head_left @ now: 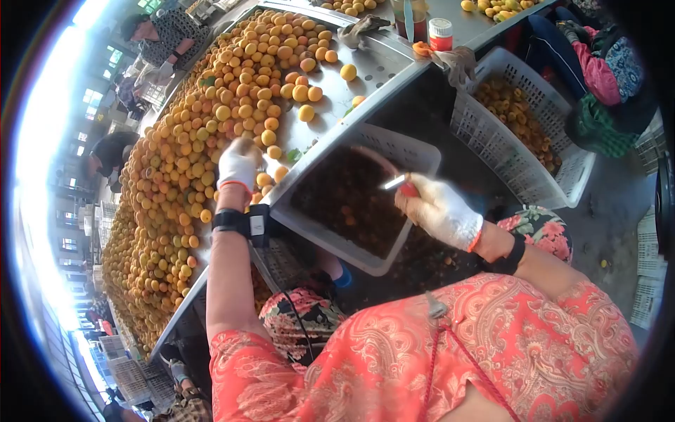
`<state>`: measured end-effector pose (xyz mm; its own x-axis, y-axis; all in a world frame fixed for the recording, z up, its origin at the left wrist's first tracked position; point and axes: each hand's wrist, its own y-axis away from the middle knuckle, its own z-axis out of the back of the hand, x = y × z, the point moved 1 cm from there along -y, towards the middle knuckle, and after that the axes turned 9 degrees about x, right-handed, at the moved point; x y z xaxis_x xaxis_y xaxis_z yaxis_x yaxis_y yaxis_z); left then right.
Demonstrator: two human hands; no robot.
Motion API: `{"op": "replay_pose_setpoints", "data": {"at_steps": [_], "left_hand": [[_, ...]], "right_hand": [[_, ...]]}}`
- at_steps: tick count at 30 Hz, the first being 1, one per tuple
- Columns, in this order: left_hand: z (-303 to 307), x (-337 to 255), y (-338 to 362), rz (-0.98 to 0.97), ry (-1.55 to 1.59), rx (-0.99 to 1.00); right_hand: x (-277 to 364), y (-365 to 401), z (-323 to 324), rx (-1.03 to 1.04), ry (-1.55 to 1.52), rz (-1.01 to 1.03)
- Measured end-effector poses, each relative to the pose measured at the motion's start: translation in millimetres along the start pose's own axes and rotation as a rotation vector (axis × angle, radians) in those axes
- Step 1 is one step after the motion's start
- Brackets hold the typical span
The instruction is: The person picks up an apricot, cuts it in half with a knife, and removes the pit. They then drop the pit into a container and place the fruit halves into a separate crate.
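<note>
A large heap of apricots point(186, 133) covers much of the metal table point(327, 119). My left hand point(240, 169), in a white glove, reaches in at the heap's near edge. Its fingertips are blurred among the fruit, so whether they grip an apricot is not visible. Over the crate by the table, my right hand point(443, 209), also gloved, is closed around a small red-handled metal tool point(396, 183). The tool's short shiny end points left. Below it, the pale plastic crate point(383, 267) holds dark, wet-looking pieces. A brownish blurred streak shows just above the tool.
To the right stands a white perforated crate point(503, 158) of fruit pieces, beside a seated co-worker point(598, 67). A red jar with a white lid point(441, 34) and a grey cloth point(460, 65) sit at the table's corner. Another person point(169, 42) stands across the table.
</note>
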<state>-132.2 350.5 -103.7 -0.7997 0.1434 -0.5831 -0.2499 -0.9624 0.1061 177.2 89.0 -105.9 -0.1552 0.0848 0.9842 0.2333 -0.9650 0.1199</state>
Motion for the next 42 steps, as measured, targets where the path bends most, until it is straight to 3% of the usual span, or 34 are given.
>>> {"op": "replay_pose_setpoints", "data": {"at_steps": [1, 3, 5, 6, 7, 8, 10, 11, 13, 14, 17, 19, 23, 27, 29, 36, 42], "left_hand": [[7.7, -11.6, 19.3, -0.005, 0.460, 0.003], [13.0, -41.8, 65.9, -0.083, 1.066, 0.092], [8.3, -56.3, 108.1, -0.267, 1.248, 0.241], [1.2, -65.2, 126.4, -0.276, 1.364, 0.251], [-7.1, -77.8, 145.1, -0.284, 1.482, 0.258], [-14.5, -89.9, 164.1, -0.269, 1.547, 0.231], [-24.2, -127.3, 208.7, -0.313, 1.600, 0.227], [-26.7, -136.9, 223.5, -0.357, 1.644, 0.215], [-31.1, -137.2, 238.1, -0.432, 1.593, 0.253], [-32.3, -145.6, 246.1, -0.449, 1.570, 0.228], [-35.0, -154.8, 265.2, -0.437, 1.590, 0.149], [-33.6, -155.8, 270.4, -0.535, 1.610, 0.169], [-28.7, -162.9, 280.5, -0.536, 1.560, 0.124], [-28.2, -161.7, 285.6, -0.551, 1.541, 0.051], [-26.1, -166.4, 288.0, -0.563, 1.569, 0.031], [-22.4, -180.5, 303.4, -0.566, 1.549, 0.073], [-23.4, -181.8, 307.6, -0.559, 1.502, 0.070]], "right_hand": [[3.9, 3.5, -0.4, -0.020, -0.066, -0.005], [20.9, 10.8, -8.9, 0.016, -0.374, -0.044], [3.6, 3.9, -21.4, 0.158, -0.881, 0.039], [7.8, 2.2, -25.3, 0.144, -0.681, 0.062], [11.5, -3.2, -33.4, 0.200, -0.697, 0.111], [18.2, 7.3, -43.6, 0.105, -0.364, 0.229], [46.1, 27.9, -55.4, -0.040, 0.170, 0.413], [56.6, 36.8, -56.9, -0.044, 0.181, 0.407], [73.7, 50.9, -62.9, 0.071, 0.126, 0.207], [73.9, 51.2, -65.1, 0.018, 0.189, 0.356], [78.1, 57.4, -73.6, -0.023, 0.266, 0.460], [83.5, 63.5, -77.1, -0.038, 0.305, 0.456], [101.7, 76.9, -75.3, -0.041, 0.482, 0.357], [103.6, 81.7, -80.5, -0.087, 0.315, 0.525], [116.1, 89.7, -76.7, -0.039, 0.304, 0.378], [116.1, 95.3, -79.6, -0.002, 0.236, 0.431], [118.1, 99.4, -78.8, -0.007, 0.363, 0.430]]}}
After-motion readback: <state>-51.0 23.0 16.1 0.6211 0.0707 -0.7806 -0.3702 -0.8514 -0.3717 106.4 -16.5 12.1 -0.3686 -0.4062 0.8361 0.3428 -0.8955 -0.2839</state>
